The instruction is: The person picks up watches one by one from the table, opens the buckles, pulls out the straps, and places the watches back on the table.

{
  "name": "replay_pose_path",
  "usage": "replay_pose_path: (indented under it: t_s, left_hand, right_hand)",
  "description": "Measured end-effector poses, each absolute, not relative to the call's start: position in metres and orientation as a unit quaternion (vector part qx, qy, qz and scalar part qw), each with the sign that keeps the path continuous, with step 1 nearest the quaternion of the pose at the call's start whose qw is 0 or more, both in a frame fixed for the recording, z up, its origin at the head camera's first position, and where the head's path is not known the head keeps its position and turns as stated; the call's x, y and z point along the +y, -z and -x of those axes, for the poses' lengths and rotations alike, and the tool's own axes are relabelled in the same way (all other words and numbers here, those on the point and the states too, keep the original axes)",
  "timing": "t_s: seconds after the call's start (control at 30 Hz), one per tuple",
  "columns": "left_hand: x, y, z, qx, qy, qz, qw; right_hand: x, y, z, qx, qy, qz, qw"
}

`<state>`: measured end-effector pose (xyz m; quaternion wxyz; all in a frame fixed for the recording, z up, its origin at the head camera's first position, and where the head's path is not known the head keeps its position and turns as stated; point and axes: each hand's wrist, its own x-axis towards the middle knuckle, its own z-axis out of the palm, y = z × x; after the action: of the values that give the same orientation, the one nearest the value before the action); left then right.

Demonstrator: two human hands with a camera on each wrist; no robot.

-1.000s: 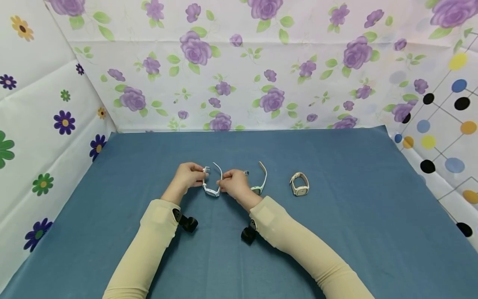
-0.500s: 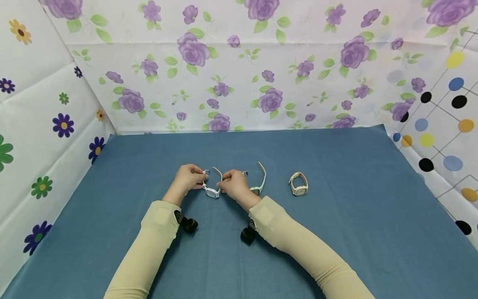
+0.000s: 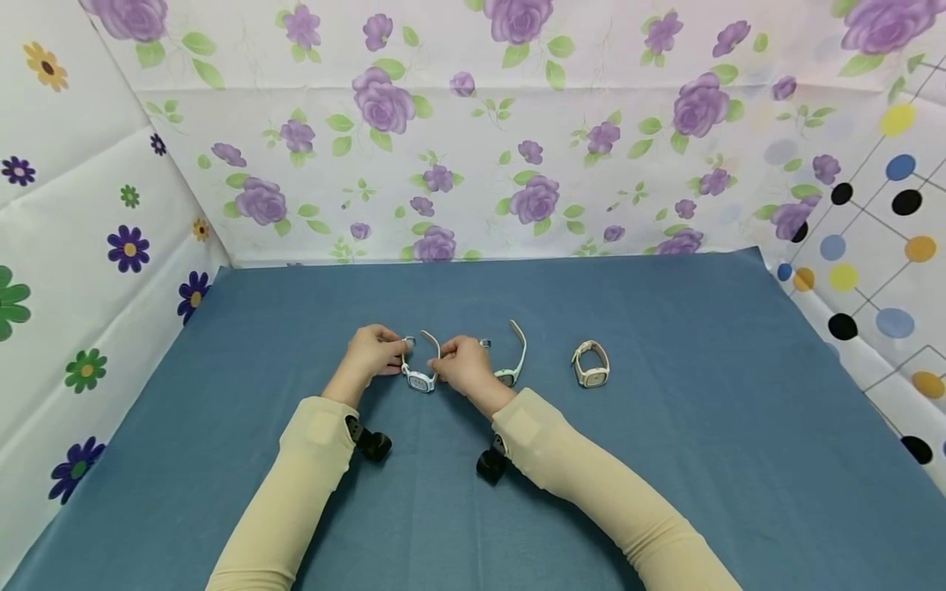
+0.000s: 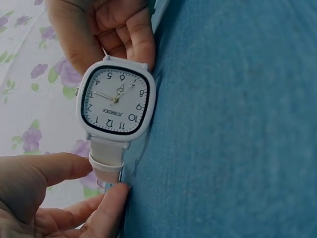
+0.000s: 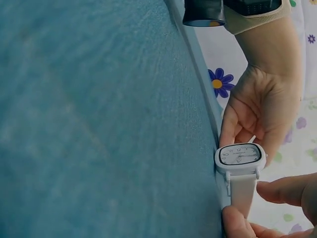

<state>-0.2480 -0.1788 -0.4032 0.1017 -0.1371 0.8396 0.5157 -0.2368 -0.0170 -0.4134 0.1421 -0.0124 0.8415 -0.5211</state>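
Note:
A white wristwatch with a rounded square face lies between both hands, its strap unfastened. In the head view my left hand pinches the buckle side of the strap. In the left wrist view its thumb and fingers sit at the strap's keeper loop, below the watch face. My right hand pinches the other strap half, close to the case. The free strap tip stands up between the hands. Just beyond the right hand is a pale green watch, unfastened and partly hidden by that hand.
A beige watch with its strap closed in a loop stands farther right. Blue cloth covers the table. Flower-patterned sheets rise at the back and left, and a dotted sheet at the right.
The white watch has tilted slightly, its face turning more upward, and its free strap tip has dipped. Both hands keep their hold in nearly the same place.

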Motion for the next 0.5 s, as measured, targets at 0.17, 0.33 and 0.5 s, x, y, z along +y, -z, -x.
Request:
replay_pose_path:
  t_s: [0.17, 0.33, 0.5]
  left_hand:
    - [-0.182, 0.399, 0.245, 0.850, -0.500, 0.138, 0.092]
    - [-0.184, 0.390, 0.244, 0.854, -0.497, 0.130, 0.084]
    - [-0.181, 0.379, 0.241, 0.854, -0.500, 0.113, 0.089]
  right_hand:
    - [-0.017, 0.405, 0.232, 0.852, 0.506, 0.028, 0.133]
    - [-0.013, 0.394, 0.230, 0.856, 0.503, 0.039, 0.117]
    - [-0.005, 0.385, 0.230, 0.865, 0.491, 0.035, 0.101]
